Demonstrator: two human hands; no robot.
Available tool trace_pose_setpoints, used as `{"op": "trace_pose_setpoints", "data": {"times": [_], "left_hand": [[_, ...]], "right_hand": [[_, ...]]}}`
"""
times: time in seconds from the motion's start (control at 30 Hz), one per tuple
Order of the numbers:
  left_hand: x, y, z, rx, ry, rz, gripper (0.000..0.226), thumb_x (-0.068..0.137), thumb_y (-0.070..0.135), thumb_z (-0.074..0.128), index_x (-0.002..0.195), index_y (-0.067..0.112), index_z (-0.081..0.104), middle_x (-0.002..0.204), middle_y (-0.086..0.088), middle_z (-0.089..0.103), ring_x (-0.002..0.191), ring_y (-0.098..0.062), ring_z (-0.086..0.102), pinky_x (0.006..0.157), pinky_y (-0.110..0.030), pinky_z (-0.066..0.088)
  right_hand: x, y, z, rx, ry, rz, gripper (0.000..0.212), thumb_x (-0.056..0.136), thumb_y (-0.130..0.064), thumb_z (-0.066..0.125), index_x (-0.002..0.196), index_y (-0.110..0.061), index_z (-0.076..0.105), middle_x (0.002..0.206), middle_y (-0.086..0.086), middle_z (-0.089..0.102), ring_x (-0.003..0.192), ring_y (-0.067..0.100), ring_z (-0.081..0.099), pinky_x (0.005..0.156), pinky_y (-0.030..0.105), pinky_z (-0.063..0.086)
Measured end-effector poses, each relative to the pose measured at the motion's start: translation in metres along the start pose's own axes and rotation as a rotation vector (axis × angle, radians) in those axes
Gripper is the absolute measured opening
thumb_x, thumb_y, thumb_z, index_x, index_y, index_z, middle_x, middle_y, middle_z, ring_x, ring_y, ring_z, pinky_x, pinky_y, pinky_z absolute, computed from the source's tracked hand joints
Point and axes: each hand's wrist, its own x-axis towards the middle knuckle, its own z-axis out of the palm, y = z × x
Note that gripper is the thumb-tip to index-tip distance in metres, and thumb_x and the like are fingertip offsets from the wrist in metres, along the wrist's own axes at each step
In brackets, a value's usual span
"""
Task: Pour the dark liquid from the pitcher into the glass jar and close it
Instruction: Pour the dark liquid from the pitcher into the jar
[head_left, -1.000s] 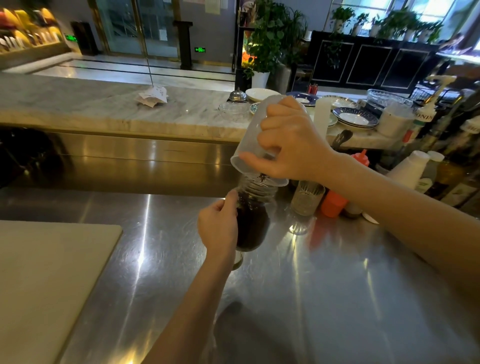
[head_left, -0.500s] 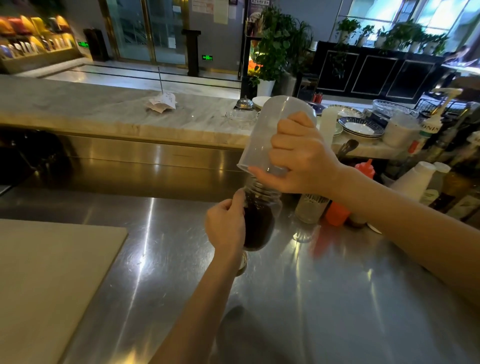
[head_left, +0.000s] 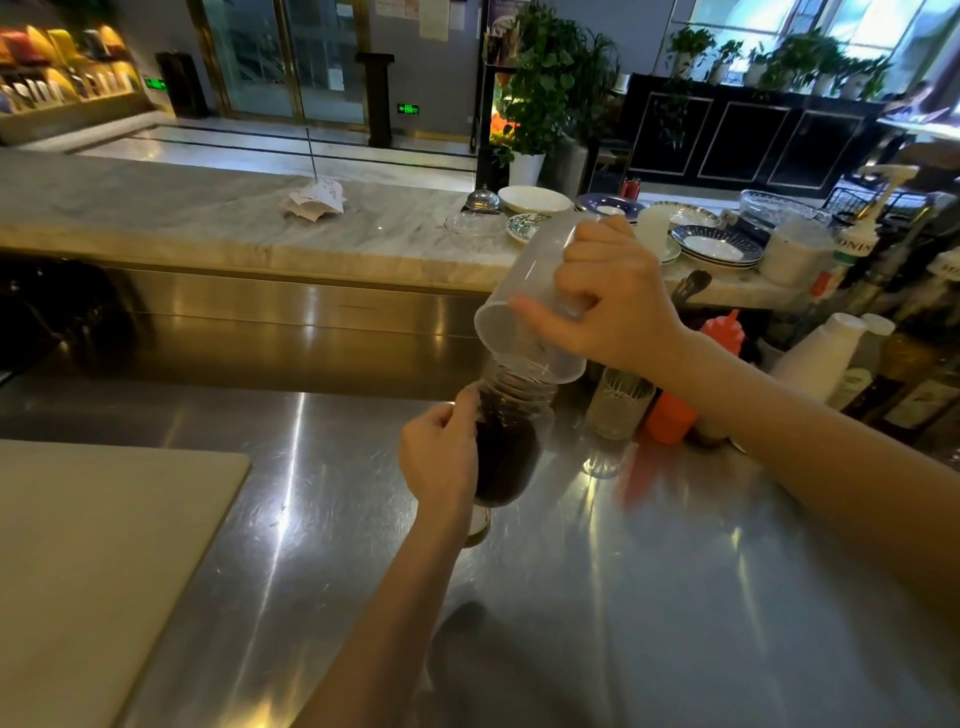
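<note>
Pitcher (head_left: 524, 291) was tipped nearly upside down, gripped w/ right hand (head_left: 613, 296), rim over the glass jar (head_left: 506, 441). Jar was gripped by left hand (head_left: 439, 457), just above tabletop (head_left: 675, 597). Glass prob heavy-ish, slippery, breakable; best held round the body.

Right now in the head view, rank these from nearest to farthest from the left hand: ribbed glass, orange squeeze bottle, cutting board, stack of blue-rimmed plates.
From the left hand, gripping the jar:
1. Ribbed glass, just to the right.
2. Orange squeeze bottle, right, behind the glass.
3. Cutting board, left, on the steel counter.
4. Stack of blue-rimmed plates, far right, on the marble ledge.
</note>
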Motion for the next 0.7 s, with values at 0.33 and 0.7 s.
{"op": "trace_pose_setpoints", "data": {"times": [0.33, 0.7], "left_hand": [[-0.002, -0.049, -0.029, 0.063, 0.074, -0.157, 0.045, 0.082, 0.021, 0.056, 0.038, 0.021, 0.047, 0.039, 0.007, 0.041, 0.049, -0.012, 0.039, 0.054, -0.028, 0.035], [-0.013, -0.092, -0.07, 0.009, -0.047, -0.358, 0.011, 0.088, 0.008, 0.048, 0.081, 0.005, 0.056, 0.072, -0.015, 0.051, 0.064, -0.02, 0.05, 0.055, -0.024, 0.037]], "right_hand": [[-0.067, 0.001, 0.034, 0.458, 0.005, 0.934, 0.046, 0.08, -0.026, 0.067, 0.045, -0.002, 0.049, 0.04, 0.015, 0.044, 0.04, 0.027, 0.042, 0.051, 0.032, 0.039], [-0.199, -0.029, 0.076, 0.718, 0.264, 1.905, 0.024, 0.074, -0.026, 0.07, 0.053, -0.02, 0.059, 0.048, -0.006, 0.053, 0.054, 0.012, 0.049, 0.051, 0.024, 0.04]]}}
